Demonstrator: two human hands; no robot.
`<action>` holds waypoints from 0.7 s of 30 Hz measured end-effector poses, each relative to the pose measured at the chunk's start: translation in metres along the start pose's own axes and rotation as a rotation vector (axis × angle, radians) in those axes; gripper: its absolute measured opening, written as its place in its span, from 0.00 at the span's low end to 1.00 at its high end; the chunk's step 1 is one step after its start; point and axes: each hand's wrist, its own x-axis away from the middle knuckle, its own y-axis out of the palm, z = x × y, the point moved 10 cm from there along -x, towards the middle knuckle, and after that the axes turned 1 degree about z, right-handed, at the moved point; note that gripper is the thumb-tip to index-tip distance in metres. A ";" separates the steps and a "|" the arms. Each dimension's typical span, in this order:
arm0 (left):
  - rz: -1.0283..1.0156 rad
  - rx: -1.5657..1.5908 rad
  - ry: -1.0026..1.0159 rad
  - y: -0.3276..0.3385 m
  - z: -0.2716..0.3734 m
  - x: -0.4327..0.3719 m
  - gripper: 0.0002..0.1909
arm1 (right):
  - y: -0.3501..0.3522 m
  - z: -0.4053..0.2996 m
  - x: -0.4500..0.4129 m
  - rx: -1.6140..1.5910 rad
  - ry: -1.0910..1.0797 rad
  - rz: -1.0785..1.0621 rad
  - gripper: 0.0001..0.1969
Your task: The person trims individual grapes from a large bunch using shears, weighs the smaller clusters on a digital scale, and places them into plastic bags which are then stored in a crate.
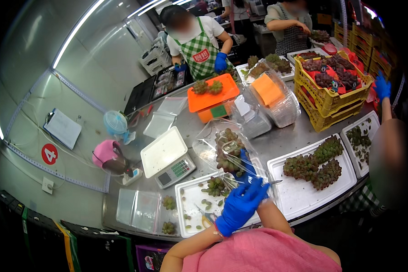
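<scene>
A bunch of dark reddish-green grapes [228,149] is inside a clear plastic bag [204,139] above the table. My right hand [246,166], in a blue glove, grips the bunch from its near right side, partly behind the film. Across my right wrist lies my left hand [239,207], also gloved, by the bag's near end; its hold is hidden. A pointed metal tip [275,182] juts out past the left fingertips; what holds it is unclear. Below, a white foam tray [187,190] holds a small bunch [215,186], loose grapes and yellow-and-grey-handled scissors [208,219].
Right stands a white tray of grape bunches [312,166]; left are a weighing scale [165,153] and flat clear bags [137,209]. Beyond are an orange tray [212,91], clear plastic containers [282,105] and yellow crates [326,102]. Co-workers stand across the table and at right.
</scene>
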 end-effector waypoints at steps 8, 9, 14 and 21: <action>-0.004 0.611 -0.386 0.024 -0.025 0.054 0.17 | 0.009 -0.021 -0.018 0.075 -0.073 -0.011 0.16; -0.008 0.609 -0.380 0.024 -0.025 0.060 0.17 | 0.012 -0.025 -0.020 0.087 -0.086 -0.015 0.16; -0.285 0.954 -0.521 0.036 -0.043 0.083 0.18 | 0.030 -0.049 -0.022 0.183 -0.223 -0.059 0.16; 0.334 1.268 -0.885 -0.017 -0.165 0.060 0.28 | 0.058 -0.036 -0.006 0.268 -0.127 -0.266 0.20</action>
